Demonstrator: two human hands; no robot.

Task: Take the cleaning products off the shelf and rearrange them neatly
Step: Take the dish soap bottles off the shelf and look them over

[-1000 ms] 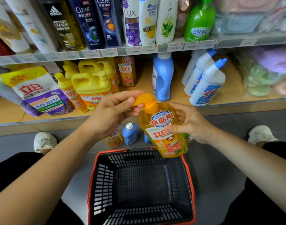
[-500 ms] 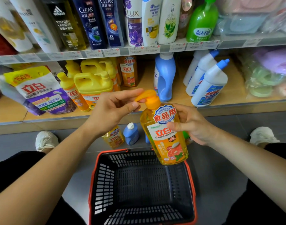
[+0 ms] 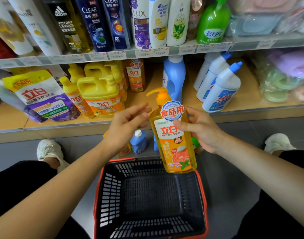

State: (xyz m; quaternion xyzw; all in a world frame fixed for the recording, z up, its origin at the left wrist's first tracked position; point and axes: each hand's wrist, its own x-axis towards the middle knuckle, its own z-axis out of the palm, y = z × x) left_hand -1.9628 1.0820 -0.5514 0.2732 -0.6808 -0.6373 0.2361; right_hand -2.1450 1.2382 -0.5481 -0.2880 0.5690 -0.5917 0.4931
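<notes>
The right hand [image 3: 203, 130] grips an orange pump bottle [image 3: 175, 149] upright. Just beside it, the left hand [image 3: 127, 125] hovers with relaxed fingers, holding nothing. A basket [image 3: 99, 187] sits below both hands.

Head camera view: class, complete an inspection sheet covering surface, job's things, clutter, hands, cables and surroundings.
Surface: wooden lower shelf, grey floor.
Job's things: orange pump-top detergent bottle held roughly upright over the far edge of the black plastic basket with red rim; yellow handled jugs and white blue-capped bottles on the shelf.
Clutter: small blue bottle standing on the floor.
Hands: right hand grips the orange bottle; left hand open beside it, touching nothing.
Cables: nothing seen.
Surroundings: shampoo bottles on upper shelf; white shoes.
</notes>
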